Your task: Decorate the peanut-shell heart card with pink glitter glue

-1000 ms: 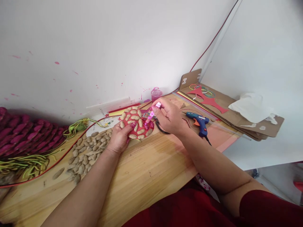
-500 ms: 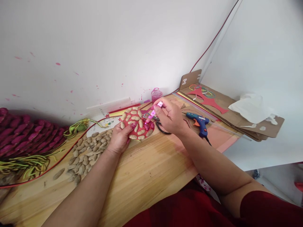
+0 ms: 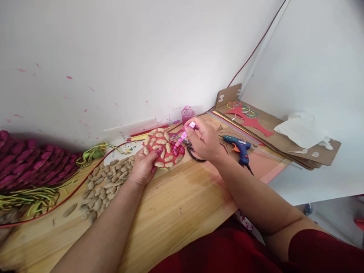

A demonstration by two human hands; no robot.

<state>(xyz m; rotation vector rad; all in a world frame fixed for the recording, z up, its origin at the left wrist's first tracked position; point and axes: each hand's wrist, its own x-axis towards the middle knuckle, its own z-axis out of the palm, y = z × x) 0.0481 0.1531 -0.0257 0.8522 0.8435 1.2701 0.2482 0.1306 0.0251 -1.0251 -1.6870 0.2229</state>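
Observation:
My left hand [image 3: 144, 165] grips a round red disc [image 3: 164, 148] by its near left edge, thumb on top. Peanuts in their shells cover the disc, most of them tan. A few at its right side are painted magenta. In my right hand [image 3: 202, 137] is a white paintbrush [image 3: 185, 135] smeared with pink, pinched between thumb and fingers. Its tip meets the magenta peanuts. Behind my right hand stands a small cup of pink paint [image 3: 188, 113]. Black-handled scissors [image 3: 195, 154] lie partly hidden below that hand.
Loose peanuts [image 3: 104, 185] are heaped left of my left hand. Stacked magenta peanut discs [image 3: 36, 161] and yellow-green yarn [image 3: 95, 153] lie farther left, beside a red cord [image 3: 82, 182]. At right are a blue glue gun [image 3: 240, 148], cardboard [image 3: 318, 155] and white tissue [image 3: 298, 129].
The brush tip has shifted slightly left over the magenta peanuts. The disc has tilted a little; both hands keep their grips.

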